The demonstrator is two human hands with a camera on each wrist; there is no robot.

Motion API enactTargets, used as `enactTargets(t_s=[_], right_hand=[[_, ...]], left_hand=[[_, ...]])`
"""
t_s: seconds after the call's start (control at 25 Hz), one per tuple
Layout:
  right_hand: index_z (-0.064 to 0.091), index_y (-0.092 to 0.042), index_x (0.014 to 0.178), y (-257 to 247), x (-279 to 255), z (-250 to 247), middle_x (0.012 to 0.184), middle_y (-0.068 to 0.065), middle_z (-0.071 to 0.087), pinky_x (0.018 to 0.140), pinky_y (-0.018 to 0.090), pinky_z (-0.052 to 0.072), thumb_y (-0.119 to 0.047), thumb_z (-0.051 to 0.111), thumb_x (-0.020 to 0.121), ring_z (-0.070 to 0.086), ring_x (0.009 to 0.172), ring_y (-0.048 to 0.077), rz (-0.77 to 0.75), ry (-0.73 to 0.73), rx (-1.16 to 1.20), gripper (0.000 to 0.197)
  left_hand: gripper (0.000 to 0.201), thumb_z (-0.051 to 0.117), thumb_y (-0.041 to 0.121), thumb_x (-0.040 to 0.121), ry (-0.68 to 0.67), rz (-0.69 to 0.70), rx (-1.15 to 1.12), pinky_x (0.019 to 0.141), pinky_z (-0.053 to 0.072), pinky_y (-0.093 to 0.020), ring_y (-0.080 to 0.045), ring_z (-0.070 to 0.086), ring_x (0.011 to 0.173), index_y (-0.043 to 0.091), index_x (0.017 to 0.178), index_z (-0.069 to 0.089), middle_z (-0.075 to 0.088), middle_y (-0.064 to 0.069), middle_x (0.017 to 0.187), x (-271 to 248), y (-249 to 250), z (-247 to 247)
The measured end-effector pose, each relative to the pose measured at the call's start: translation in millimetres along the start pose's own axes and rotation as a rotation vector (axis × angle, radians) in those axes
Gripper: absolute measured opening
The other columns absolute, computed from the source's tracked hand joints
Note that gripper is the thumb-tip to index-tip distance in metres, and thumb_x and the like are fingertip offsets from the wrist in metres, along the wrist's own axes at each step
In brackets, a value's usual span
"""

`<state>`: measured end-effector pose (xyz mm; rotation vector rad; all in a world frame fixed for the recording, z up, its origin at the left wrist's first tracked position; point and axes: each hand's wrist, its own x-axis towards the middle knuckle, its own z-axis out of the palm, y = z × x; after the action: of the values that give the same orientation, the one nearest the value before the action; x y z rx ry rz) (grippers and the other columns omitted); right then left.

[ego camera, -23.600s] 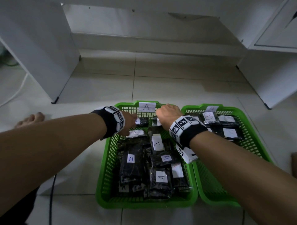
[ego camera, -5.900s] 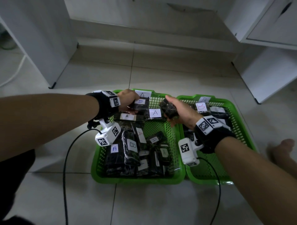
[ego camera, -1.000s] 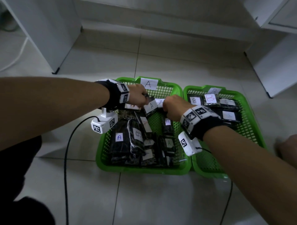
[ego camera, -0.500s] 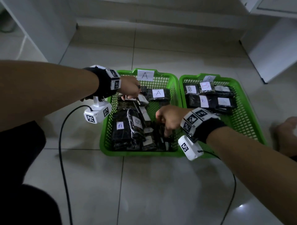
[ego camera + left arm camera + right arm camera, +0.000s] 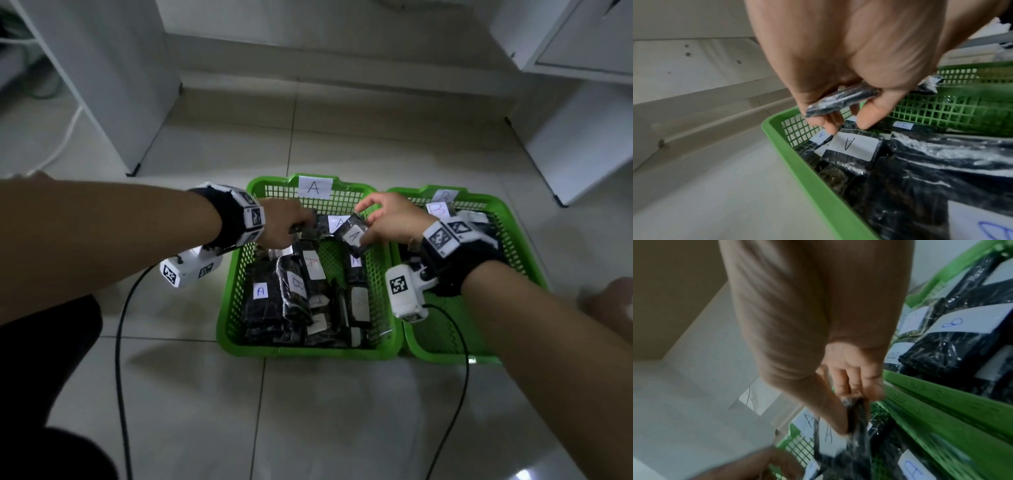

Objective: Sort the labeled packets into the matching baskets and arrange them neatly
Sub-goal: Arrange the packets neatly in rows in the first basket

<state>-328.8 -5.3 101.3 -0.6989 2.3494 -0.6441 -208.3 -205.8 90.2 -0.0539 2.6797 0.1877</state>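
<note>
Two green baskets sit side by side on the floor tiles at mid-frame, and you work at their far ends. Nearest you, the left basket [image 5: 236, 301] holds a loose heap of black packets, mostly marked A, though one B packet [image 5: 297, 287] stands among them and probably belongs next door. Further up, your right hand [image 5: 387, 219] pinches an A packet [image 5: 354, 236] by its edge, tilted, likely to lay it in the back row. Your left hand [image 5: 282, 224] grips another packet [image 5: 840, 100] between thumb and fingers above the far left corner. The right basket [image 5: 513, 240] keeps its B packets at the back. Beyond stand white cabinets; cables trail at your wrists.
</note>
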Motion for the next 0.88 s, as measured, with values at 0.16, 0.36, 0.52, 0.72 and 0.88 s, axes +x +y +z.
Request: enactTargets(t_s=[0.16,0.36,0.52,0.72,0.88], right_hand=[[0.075,-0.017,0.087,-4.0,22.0,24.9,0.1,0.0,0.073,0.078,0.027,0.059,0.005,0.076,0.079,0.069,0.093,0.014,-0.077,0.19,-0.17,0.023],[0.081,-0.018,0.089,-12.8,38.0,48.7,0.097,-0.004,0.075,0.075,0.024,0.053,0.005,0.066,0.084,0.069,0.091,0.015,-0.047,0.122,-0.248,0.029],[0.081,-0.013,0.09,-12.1,48.6,63.5,0.095,0.001,0.075,0.08,0.027,0.058,0.002,0.066,0.084,0.069,0.09,0.02,-0.012,0.142,-0.332,0.022],[0.077,-0.006,0.089,-4.1,50.4,68.3,0.093,0.007,0.072,0.08,0.028,0.056,-0.003,0.073,0.079,0.066,0.089,0.022,-0.034,0.165,-0.478,0.011],[0.071,-0.008,0.1,-0.1,42.6,72.8,0.105,0.006,0.065,0.08,0.03,0.049,-0.029,0.094,0.064,0.059,0.103,0.023,-0.03,0.081,-0.585,0.048]], left_hand=[[0.077,0.053,0.004,0.086,-0.19,0.014,0.226,0.094,0.053,-0.039,-0.029,0.039,0.137,0.042,0.149,0.033,0.022,-0.001,0.159,11.1,3.0,5.6],[0.072,0.051,0.003,0.086,-0.214,0.027,0.254,0.098,0.05,-0.037,-0.026,0.046,0.131,0.038,0.147,0.036,0.034,0.001,0.156,14.6,-0.7,7.9],[0.07,0.045,0.001,0.087,-0.24,-0.013,0.232,0.054,0.045,-0.02,-0.021,0.064,0.098,0.037,0.146,0.037,0.057,-0.007,0.133,12.7,5.0,4.1],[0.066,0.044,0.003,0.089,-0.274,-0.046,0.254,0.043,0.031,-0.017,-0.016,0.059,0.077,0.036,0.146,0.038,0.059,-0.011,0.13,10.0,9.2,-3.1],[0.069,0.044,0.001,0.087,-0.283,-0.013,0.203,0.057,0.044,-0.02,-0.021,0.062,0.099,0.036,0.146,0.039,0.054,-0.009,0.139,14.2,2.7,-0.1]])
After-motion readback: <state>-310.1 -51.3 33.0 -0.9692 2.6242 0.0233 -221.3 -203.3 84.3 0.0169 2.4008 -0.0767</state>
